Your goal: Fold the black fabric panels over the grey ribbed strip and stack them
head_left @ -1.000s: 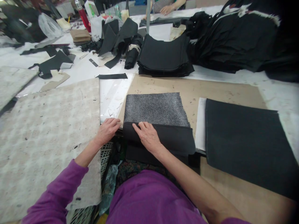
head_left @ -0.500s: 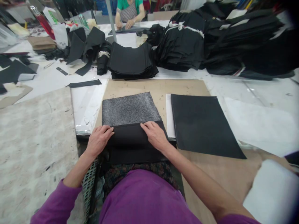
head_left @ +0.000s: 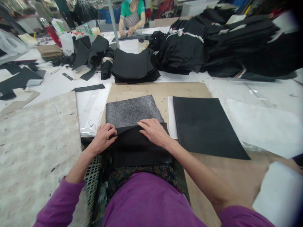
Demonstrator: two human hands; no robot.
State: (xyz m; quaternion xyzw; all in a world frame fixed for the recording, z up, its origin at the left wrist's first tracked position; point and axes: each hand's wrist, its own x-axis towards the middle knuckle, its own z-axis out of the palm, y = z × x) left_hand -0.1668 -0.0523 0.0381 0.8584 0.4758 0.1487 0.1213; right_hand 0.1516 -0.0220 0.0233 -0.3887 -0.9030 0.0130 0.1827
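Observation:
A black sheet (head_left: pixel 139 149) of fabric or leather-like material lies over the lower part of a speckled grey piece (head_left: pixel 132 110) and hangs past the table's front edge towards my lap. At the sheet's upper left corner, my left hand (head_left: pixel 104 138) is closed, pinching the edge between thumb and fingers. The edge lifts in a slight curve beside it. My right hand (head_left: pixel 155 131) lies on the upper edge further right, fingers stretched out and pointing left. To the right, a larger black sheet (head_left: pixel 208 126) rests on a white one.
Brown board (head_left: pixel 184 88) lies under the grey piece. Behind it are a stack of black pieces (head_left: pixel 132 64) and tied black bundles (head_left: pixel 182 50). A stained pale slab (head_left: pixel 38 151) is at left, above a plastic crate (head_left: pixel 93 173). Across the table, a person (head_left: pixel 132 19) works.
My right hand has slid slightly left and up along the edge, its fingers flatter. Near my left hand, the sheet's edge has risen into a curve. The view has shifted slightly.

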